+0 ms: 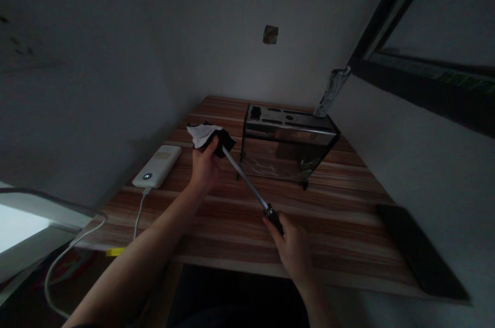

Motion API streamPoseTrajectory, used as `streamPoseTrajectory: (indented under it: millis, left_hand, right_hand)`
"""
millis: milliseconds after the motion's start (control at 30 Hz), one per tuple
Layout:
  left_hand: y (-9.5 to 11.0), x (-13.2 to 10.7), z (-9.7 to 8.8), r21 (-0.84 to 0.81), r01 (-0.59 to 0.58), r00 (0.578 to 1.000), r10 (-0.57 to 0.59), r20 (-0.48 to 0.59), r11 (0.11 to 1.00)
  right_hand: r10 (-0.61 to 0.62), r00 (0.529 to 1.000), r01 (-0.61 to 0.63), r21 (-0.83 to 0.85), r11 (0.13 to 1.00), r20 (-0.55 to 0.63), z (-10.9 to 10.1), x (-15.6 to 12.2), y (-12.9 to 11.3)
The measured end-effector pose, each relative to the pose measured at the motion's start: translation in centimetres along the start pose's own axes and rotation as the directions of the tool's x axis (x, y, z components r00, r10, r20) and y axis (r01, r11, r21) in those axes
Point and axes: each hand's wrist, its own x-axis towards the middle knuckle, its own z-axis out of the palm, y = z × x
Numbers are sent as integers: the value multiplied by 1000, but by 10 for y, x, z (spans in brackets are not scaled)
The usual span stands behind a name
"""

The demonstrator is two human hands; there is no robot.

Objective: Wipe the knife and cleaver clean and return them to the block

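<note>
In the middle of the frame, the left hand [207, 167] pinches a black-and-white cloth [202, 133] around the tip of what looks like a honing steel [248, 182], while the right hand [293, 244], lower right of centre, has its fingers curled around the black handle. The step in hand appears to be wiping the rod, which calls for a steady handle and light cloth pressure along the shaft. Digits on the white power bank [160, 162], left, and green lettering on the dark frame [444, 78], upper right, are illegible.
</note>
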Motion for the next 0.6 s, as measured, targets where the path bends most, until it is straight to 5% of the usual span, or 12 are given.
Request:
streamPoseTrajectory:
  millis: [600]
  left_hand:
    - [-8, -13, 2, 1, 106, 993, -106, 54, 994]
  right_hand:
    - [17, 999, -16, 20, 1000, -35, -1, 0, 0]
